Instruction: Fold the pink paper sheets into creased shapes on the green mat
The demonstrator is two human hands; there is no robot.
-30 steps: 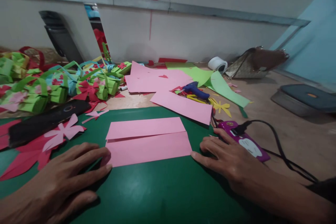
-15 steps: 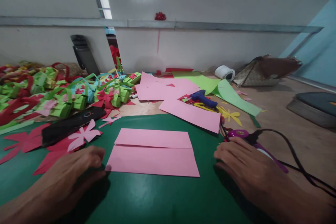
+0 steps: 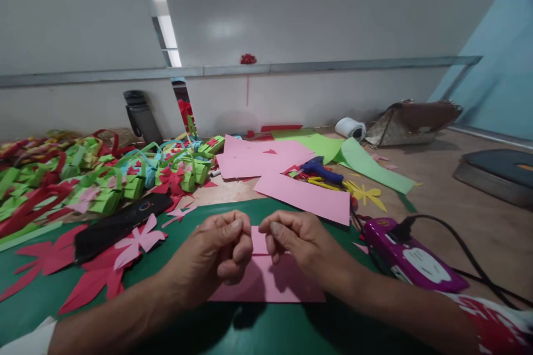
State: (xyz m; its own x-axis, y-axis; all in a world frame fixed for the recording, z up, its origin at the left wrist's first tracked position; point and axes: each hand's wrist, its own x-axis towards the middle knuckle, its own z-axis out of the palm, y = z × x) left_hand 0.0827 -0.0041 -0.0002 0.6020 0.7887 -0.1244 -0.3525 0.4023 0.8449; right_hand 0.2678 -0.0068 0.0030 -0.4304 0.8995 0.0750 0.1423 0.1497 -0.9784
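Left hand [image 3: 227, 247] and right hand [image 3: 295, 238] are curled narrow, thumbs against forefingers, side by side above pink paper [image 3: 302, 287]. Paper lies on a green surface [image 3: 270, 330].

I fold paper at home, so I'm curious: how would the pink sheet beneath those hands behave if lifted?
The pink sheet looks thin, so it's probably light. Its straight near edge suggests it would flex rather than flop like cloth. It might open along the line crossing it.
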